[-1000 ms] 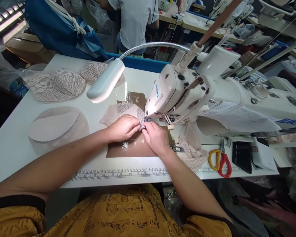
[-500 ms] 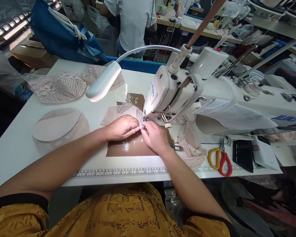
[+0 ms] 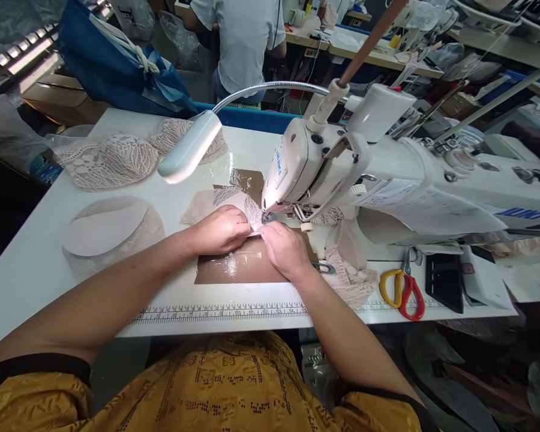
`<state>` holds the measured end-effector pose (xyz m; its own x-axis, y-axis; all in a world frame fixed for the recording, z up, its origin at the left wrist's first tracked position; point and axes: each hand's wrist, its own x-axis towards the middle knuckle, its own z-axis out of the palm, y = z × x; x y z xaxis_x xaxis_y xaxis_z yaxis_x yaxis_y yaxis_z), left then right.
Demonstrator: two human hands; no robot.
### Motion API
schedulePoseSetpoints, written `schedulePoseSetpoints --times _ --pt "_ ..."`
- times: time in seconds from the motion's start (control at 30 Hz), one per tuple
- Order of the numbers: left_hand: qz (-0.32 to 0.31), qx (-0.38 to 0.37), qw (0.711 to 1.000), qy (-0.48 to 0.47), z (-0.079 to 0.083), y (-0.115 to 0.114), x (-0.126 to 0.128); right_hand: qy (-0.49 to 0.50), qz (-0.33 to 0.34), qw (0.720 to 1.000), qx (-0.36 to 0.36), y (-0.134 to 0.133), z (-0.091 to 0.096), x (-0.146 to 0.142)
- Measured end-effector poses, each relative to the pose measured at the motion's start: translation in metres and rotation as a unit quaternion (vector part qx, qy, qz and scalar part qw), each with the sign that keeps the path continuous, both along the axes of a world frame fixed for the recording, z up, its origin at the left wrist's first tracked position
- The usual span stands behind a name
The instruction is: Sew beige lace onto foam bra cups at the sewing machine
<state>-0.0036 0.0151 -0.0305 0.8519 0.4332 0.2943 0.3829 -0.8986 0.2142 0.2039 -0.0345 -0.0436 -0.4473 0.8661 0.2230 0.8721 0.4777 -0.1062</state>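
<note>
My left hand lies curled over a beige lace piece and pinches its edge just in front of the needle of the white sewing machine. My right hand meets it fingertip to fingertip and pinches the same edge from the right. Under both hands the fabric rests on a brown plate set into the white table. Where the fingers meet, the lace edge is mostly hidden.
The machine's lamp hangs over the table's middle. Lace cups and a stack of round beige pads lie at the left. More lace, red-and-yellow scissors and a black box lie at the right. A person in white sits beyond.
Both hands have slid the lace edge a little farther in towards the needle. The camera view has shifted slightly.
</note>
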Motion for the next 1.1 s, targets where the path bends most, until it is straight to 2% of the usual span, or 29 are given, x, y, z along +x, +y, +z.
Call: schedulePoseSetpoints --times 0.27,0.47,0.63,0.83,1.1 --pt "-0.030 0.051 0.998 0.003 -0.005 0.002 0.000 0.031 0.052 0.998 -0.020 -0.012 0.002 0.013" --pt "-0.018 0.056 0.998 0.023 0.000 -0.001 0.000 0.006 0.009 0.999 -0.049 -0.013 0.006 0.010" --pt "-0.013 0.040 0.999 0.023 0.003 -0.008 0.006 -0.027 0.012 0.998 -0.048 -0.014 0.004 0.011" --pt "0.014 0.043 0.998 0.036 -0.003 -0.013 0.011 -0.042 -0.001 0.996 -0.074 -0.013 0.005 0.010" --pt "0.052 0.022 0.998 0.023 -0.009 -0.002 0.007 -0.080 -0.048 0.991 -0.097 -0.007 0.006 0.001"
